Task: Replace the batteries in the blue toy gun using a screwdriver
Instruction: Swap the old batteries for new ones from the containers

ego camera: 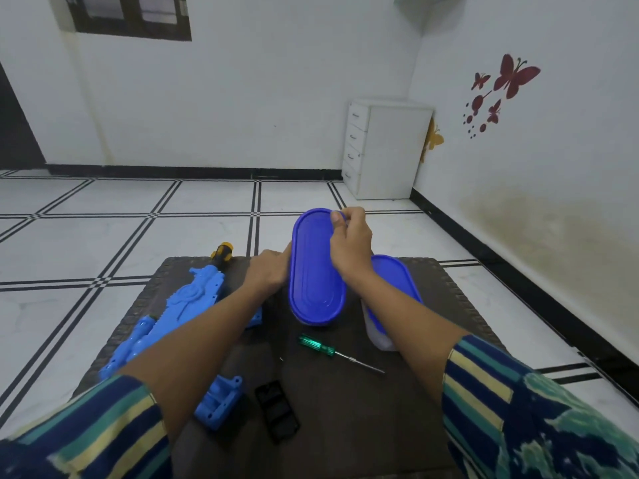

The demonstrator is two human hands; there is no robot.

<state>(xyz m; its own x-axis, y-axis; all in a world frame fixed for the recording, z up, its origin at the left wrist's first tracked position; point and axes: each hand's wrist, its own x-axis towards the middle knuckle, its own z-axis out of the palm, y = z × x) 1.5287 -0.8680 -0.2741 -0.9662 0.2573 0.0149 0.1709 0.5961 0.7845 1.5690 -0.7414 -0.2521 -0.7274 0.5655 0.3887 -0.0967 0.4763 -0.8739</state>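
Two grips on the box (316,271), left hand (268,271) holding its side, right hand (349,243) pinching its far rim; a sudden pop might spill it.

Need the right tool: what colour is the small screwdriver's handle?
Translucent green, on the thin metal-shafted screwdriver; head view.

This is a room in a home — plain white painted walls (242,98), a dark-framed window (131,13) set high up, and a floor (103,236) of large white tiles crossed by black lines, with a black skirting (173,169) along the foot of the walls. Red butterfly stickers (501,91) and a yellow one (434,138) decorate the right-hand wall, and a small white chest of drawers (390,150) stands in the corner — household furnishings and ornament.
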